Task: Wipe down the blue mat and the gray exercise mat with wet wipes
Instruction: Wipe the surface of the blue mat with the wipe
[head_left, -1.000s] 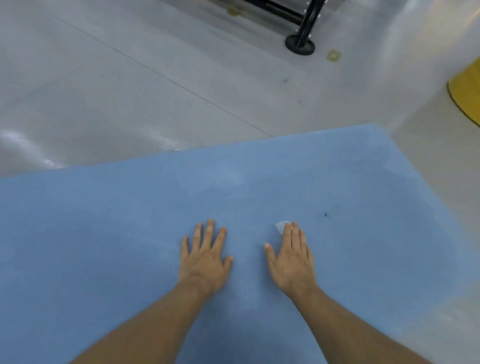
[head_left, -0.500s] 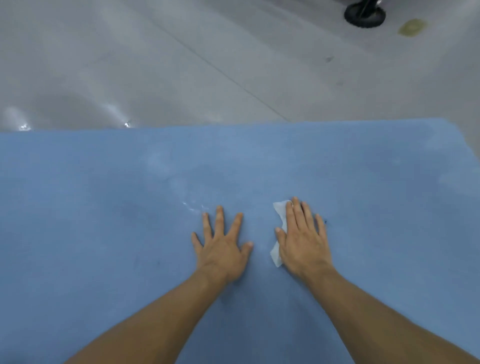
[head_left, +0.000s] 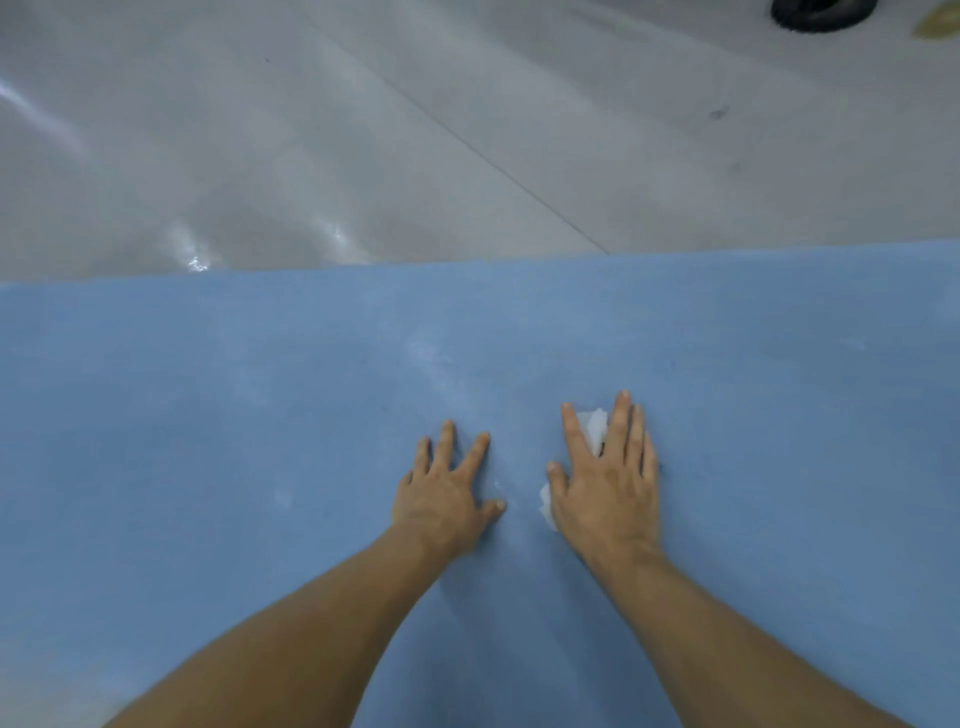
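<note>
Head: two hands (head_left: 447, 499) (head_left: 608, 488) (flat), one wipe (head_left: 595, 428), one mat (head_left: 208, 415).

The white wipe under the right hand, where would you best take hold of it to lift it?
Probably the crumpled bit of the wet wipe poking out between the fingers of the right hand, pinched from above. It is bunched there, while the rest lies hidden under the palm on the blue mat.
</note>
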